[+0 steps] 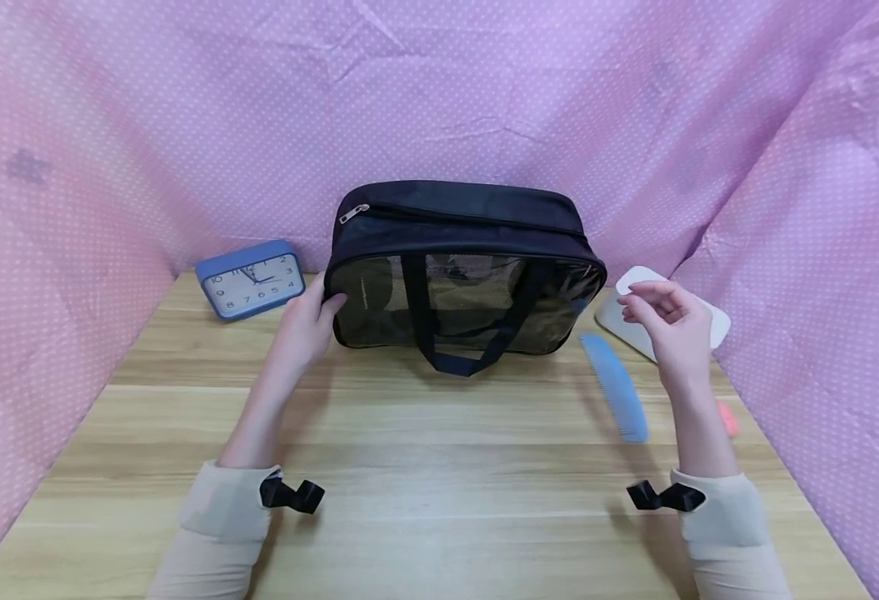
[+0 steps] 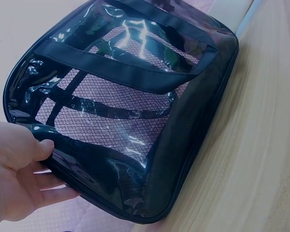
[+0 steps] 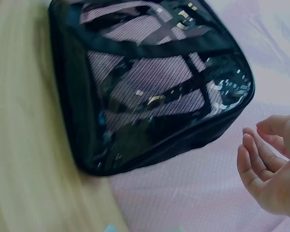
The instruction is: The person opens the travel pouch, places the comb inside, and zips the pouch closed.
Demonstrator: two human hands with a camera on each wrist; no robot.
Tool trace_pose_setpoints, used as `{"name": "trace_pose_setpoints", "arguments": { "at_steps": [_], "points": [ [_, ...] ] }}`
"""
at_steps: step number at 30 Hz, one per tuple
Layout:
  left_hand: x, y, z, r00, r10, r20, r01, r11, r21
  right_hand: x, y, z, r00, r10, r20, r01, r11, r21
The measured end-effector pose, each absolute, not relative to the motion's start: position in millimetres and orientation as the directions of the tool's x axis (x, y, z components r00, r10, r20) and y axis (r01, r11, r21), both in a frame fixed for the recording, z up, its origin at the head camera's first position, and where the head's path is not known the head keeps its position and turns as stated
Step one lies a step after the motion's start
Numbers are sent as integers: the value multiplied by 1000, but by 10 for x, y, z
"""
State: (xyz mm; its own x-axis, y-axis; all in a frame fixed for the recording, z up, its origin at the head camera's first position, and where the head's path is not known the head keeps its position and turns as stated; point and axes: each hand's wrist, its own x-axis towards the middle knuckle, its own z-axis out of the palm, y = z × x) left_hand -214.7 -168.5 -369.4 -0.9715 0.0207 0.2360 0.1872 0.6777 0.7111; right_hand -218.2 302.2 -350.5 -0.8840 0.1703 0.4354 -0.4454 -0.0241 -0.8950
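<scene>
Zippered bag [image 1: 469,271]: one, grasped by left grip [image 1: 309,321]
Left of bag: one clock [image 1: 253,283]
Right of bag: one comb [image 1: 616,390], right grip [image 1: 676,333] released

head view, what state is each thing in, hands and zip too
bag: standing on the table, held at its left edge
front handle: hanging down
zip pull: at the left end; whether the zip is fully closed, cannot tell
clock: standing, dial showing
comb: lying on the table
white object: partly hidden
pink object: partly hidden
left hand: gripping the bag
right hand: loosely curled, holding nothing
</scene>
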Motion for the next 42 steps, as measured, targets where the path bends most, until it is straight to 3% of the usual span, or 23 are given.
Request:
{"name": "trace_pose_setpoints", "arguments": {
  "at_steps": [11,16,24,35,42],
  "points": [
    [-2115,-1729,-3674,-976,27,214,178,662,728,-2234,3223,-3795,-939,-7,344,-344,88,-935],
    [-2100,-1755,-3650,-977,45,208,187,650,737,-2199,3307,-3922,-956,-88,281,-294,252,-922],
    [-2135,-1770,-3505,-967,75,243,242,569,786,-2135,3419,-4065,-971,-166,173,-239,606,-759],
    [-2175,-1807,-3222,-877,53,477,412,594,691,-2061,3416,-4212,-960,-240,144,-278,764,-582],
    [-2328,-1796,-2975,-829,114,547,486,630,606,-1999,3433,-4219,-975,-216,47,-214,868,-449]
  ]
}}
